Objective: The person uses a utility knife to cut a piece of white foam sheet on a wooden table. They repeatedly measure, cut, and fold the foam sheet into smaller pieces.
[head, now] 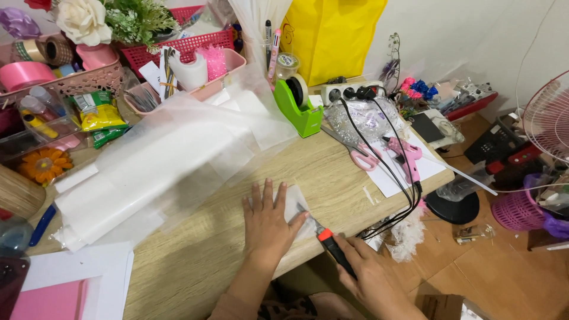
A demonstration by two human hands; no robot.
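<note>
My left hand [268,220] lies flat, fingers spread, pressing a small piece of white translucent paper [294,201] onto the wooden table [195,261]. My right hand [370,278] grips a utility knife [333,248] with a black and orange handle. Its blade tip rests on the paper right beside my left thumb. A large pile of the same white translucent sheets [166,160] lies further back on the table, to the left.
A green tape dispenser [299,104], pink scissors [361,155] and a pink glue gun [408,157] with black cables sit at the right back. Baskets, ribbons and artificial flowers [83,21] crowd the far left. White and pink paper [65,290] lies at front left. A fan [548,118] stands right.
</note>
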